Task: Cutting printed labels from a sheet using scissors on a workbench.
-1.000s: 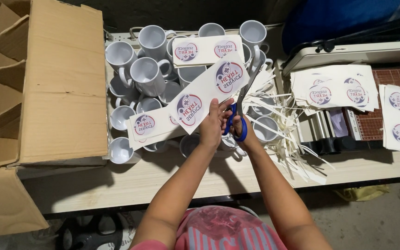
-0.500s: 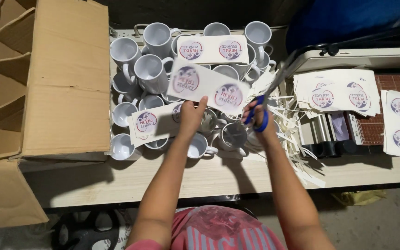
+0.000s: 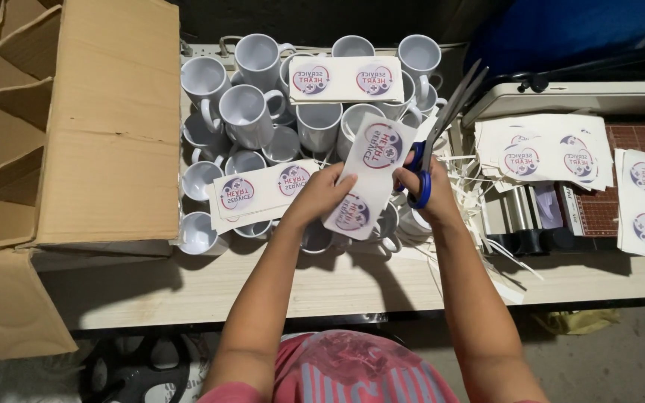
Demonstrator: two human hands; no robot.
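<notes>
Shifted since half a second ago: printed strip now turned more upright between both hands, scissors swung up with blades pointing far and right. Left hand (image 3: 322, 195) pinching the left edge of the printed paper strip (image 3: 369, 175), fingers curled closed on it, thumb beneath, probably to keep the paper taut and clear of the cups. Right hand (image 3: 419, 183) with fingers through the blue loops of the scissors (image 3: 442, 123), fingertips also touching the strip's right edge; blades parted a little, raised off the paper, likely so as not to snag it. Strip held above the cluster of white mugs (image 3: 251, 112), its two round designs facing up. Two more printed sheets resting across mug rims, one far (image 3: 346, 79), one left of the left hand (image 3: 259, 190), seemingly parked there for want of space. Thin white offcuts (image 3: 479, 216) strewn to the right. Further right, a stack of printed sheets (image 3: 543, 149) and a single sheet (image 3: 643, 201) over a cutting mat (image 3: 621, 216). At left, an open cardboard box (image 3: 106, 127) with dividers. Pale wooden table (image 3: 337, 287); dim floor below.
</notes>
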